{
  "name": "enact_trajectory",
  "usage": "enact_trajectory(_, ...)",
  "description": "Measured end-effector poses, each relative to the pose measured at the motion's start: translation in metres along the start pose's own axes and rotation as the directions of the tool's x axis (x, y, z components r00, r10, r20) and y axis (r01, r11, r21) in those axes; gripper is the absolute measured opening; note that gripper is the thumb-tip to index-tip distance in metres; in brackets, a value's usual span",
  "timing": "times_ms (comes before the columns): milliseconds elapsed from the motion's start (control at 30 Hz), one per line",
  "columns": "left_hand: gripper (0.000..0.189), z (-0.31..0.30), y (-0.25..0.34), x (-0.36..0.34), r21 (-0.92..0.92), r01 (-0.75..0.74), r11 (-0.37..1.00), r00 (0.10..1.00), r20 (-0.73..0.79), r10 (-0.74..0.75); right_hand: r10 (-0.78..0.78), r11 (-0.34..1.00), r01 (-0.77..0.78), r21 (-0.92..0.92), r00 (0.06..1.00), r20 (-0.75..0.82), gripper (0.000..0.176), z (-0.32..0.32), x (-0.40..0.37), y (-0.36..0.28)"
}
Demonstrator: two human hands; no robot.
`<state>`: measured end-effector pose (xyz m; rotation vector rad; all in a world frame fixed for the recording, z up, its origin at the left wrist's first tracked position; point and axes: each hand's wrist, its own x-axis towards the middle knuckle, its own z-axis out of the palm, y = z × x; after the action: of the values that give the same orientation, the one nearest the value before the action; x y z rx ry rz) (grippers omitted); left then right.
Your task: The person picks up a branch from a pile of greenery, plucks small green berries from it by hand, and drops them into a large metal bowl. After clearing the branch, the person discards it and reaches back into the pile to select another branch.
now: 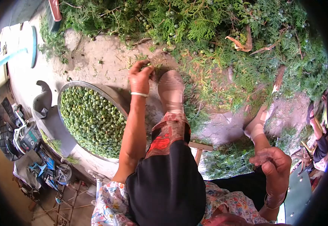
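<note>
My left hand (139, 77), a white band at its wrist, is stretched out over the ground beside my shoe (171, 88). Its fingers are closed on a small green seed cone (149, 64), partly hidden by the fingertips. Below and left of that hand, a wide round metal basin (63, 87) holds a heap of similar green cones (92, 118). At the lower right, near my other leg, my right hand (275, 164) is curled with thumb and fingers together. Whatever may be inside it is hidden. Cut evergreen branches (194, 26) with scale-like leaves lie in front of both hands.
Loose sprigs and cones are scattered on the bare ground (96, 56). Behind the basin stand a grey curved object (42, 100) and a blue-framed wheeled vehicle (51, 171). Another person's leg (316, 128) shows at the far right. A small wooden piece (201, 146) juts out beside my knee.
</note>
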<state>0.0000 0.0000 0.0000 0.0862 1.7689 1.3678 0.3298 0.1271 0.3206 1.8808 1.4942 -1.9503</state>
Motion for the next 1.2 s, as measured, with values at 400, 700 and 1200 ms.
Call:
enact_trajectory(400, 0.012, 0.048, 0.024, 0.063, 0.474, -0.344, 0.810, 0.904, -0.067, 0.423, -0.004, 1.000, 0.004, 0.010, 1.000, -0.005, 0.032, 0.002, 0.002, 0.002)
enact_trajectory(700, 0.016, 0.055, 0.023, 0.060, 0.657, -0.486, 0.576, 0.842, 0.175, 0.511, 0.014, 1.000, -0.014, 0.013, 1.000, -0.018, 0.028, 0.003, 0.002, 0.002)
enact_trajectory(1200, 0.012, 0.089, 0.023, 0.065, 0.896, -0.375, 0.237, 0.871, 0.253, 0.420, 0.009, 1.000, -0.009, 0.001, 1.000, -0.016, 0.031, 0.003, 0.000, 0.000)
